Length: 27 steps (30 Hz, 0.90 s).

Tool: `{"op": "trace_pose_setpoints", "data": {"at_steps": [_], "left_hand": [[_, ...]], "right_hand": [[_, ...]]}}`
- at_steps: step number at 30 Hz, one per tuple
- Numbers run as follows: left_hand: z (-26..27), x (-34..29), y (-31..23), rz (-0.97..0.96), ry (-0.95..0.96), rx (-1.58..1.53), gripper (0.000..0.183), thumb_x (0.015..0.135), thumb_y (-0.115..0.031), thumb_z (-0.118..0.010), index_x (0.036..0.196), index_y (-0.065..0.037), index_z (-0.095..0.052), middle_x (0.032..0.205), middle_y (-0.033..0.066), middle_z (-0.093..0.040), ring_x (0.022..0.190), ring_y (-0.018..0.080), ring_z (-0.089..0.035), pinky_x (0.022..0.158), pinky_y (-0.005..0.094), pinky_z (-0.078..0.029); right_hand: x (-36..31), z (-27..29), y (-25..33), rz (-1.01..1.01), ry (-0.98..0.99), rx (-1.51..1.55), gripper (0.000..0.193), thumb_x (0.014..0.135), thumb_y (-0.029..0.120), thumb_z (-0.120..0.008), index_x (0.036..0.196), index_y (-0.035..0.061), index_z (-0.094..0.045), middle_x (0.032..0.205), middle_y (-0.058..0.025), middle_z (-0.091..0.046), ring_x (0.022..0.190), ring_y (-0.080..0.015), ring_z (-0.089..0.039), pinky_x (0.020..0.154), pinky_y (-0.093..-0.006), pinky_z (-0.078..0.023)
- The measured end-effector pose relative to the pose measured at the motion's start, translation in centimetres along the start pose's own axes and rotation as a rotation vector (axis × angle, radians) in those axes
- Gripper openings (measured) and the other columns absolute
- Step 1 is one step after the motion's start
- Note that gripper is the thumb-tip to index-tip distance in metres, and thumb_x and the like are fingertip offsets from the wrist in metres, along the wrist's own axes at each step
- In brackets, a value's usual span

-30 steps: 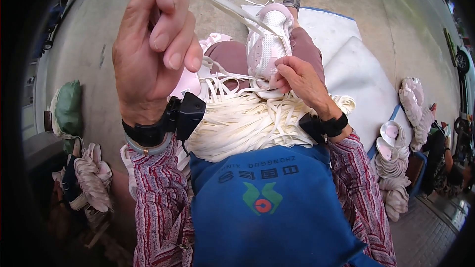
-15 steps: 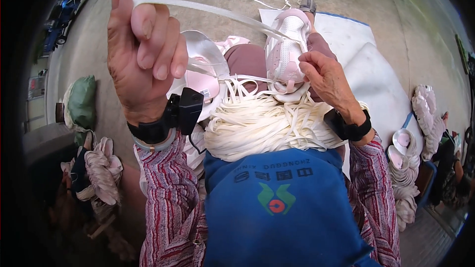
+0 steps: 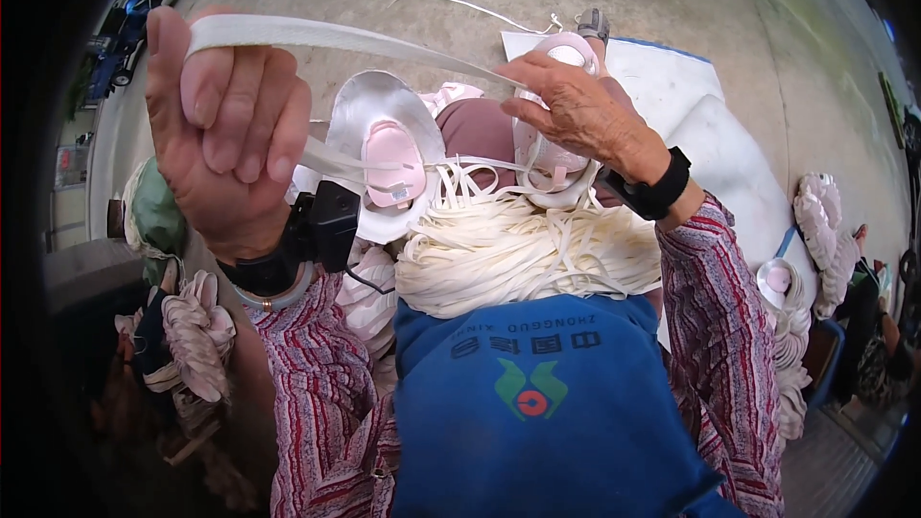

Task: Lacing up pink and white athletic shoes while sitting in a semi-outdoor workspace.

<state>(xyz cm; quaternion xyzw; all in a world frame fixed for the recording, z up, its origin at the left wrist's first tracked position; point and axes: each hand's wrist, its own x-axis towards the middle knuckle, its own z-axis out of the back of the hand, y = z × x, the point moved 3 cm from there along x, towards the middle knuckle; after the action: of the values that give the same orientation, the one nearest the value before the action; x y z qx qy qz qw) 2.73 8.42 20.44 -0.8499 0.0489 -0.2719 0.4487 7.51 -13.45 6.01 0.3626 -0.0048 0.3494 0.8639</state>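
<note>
My left hand (image 3: pixel 225 125) is raised at the upper left and closed on a flat white shoelace (image 3: pixel 317 34), which loops over its index finger. One run of the lace stretches right to my right hand (image 3: pixel 590 120); another drops toward a silvery-white piece with a pink padded oval (image 3: pixel 393 158). Fingers stretched and thumb apart, my right hand passes over a white and pink sneaker (image 3: pixel 552 161) on my lap, its fingertips against the lace. The hand hides the sneaker's middle. A thick bundle of cream shoelaces (image 3: pixel 518 254) lies across my lap.
A blue apron (image 3: pixel 537 336) covers my front. White sheeting (image 3: pixel 672 77) lies on the floor at right. Strung pink shoe parts (image 3: pixel 820 221) are at far right, more (image 3: pixel 197 336) at left, near a green sack (image 3: pixel 158 211). A loose lace (image 3: pixel 470 8) lies ahead.
My left hand has moved left, drawing the lace further out. My right hand has shifted up and left across the sneaker, its fingers changing from a pinch to stretched out.
</note>
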Motion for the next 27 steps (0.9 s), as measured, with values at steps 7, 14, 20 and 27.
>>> {"op": "trace_pose_setpoints", "data": {"at_steps": [7,14,20,27], "left_hand": [[1.4,0.0,0.4,0.090,-0.202,0.020,0.045,0.101,-0.040,-0.038,0.065,-0.014,-0.044,0.045,-0.0070,-0.032,0.033,0.0044,-0.027,0.032,0.0200,-0.033],[1.2,0.9,1.8,0.125,-0.178,0.047,0.044,0.100,-0.040,-0.042,0.064,-0.014,-0.044,0.045,-0.0068,-0.032,0.033,0.0032,-0.028,0.032,0.0197,-0.034],[0.7,1.2,6.2,0.349,-0.224,0.215,0.043,0.100,-0.039,-0.042,0.066,-0.013,-0.041,0.048,-0.0059,-0.029,0.036,0.0038,-0.024,0.032,0.0199,-0.031],[-1.5,2.9,8.8,0.479,-0.210,0.146,0.046,0.098,-0.042,-0.045,0.062,-0.015,-0.034,0.051,-0.0064,-0.027,0.041,0.0042,-0.022,0.035,0.0205,-0.026]], "right_hand": [[-0.2,2.0,0.0,-0.127,-0.005,0.198,0.022,0.094,0.020,-0.050,0.087,0.0012,-0.060,0.063,-0.0128,-0.055,0.059,-0.0260,-0.052,0.060,-0.0378,-0.042],[0.2,8.7,5.1,-0.067,-0.145,0.290,0.019,0.095,0.016,-0.051,0.091,0.0017,-0.061,0.061,-0.0065,-0.049,0.057,-0.0139,-0.048,0.052,-0.0294,-0.039],[-0.6,13.9,7.8,0.058,-0.227,0.492,0.024,0.095,0.022,-0.055,0.092,-0.0002,-0.065,0.061,0.0001,-0.048,0.058,-0.0088,-0.045,0.050,-0.0259,-0.034],[-2.6,15.7,7.0,0.009,-0.189,0.301,0.035,0.096,0.033,-0.055,0.109,0.0009,-0.061,0.063,0.0054,-0.047,0.053,-0.0005,-0.038,0.045,-0.0166,-0.029]]}}
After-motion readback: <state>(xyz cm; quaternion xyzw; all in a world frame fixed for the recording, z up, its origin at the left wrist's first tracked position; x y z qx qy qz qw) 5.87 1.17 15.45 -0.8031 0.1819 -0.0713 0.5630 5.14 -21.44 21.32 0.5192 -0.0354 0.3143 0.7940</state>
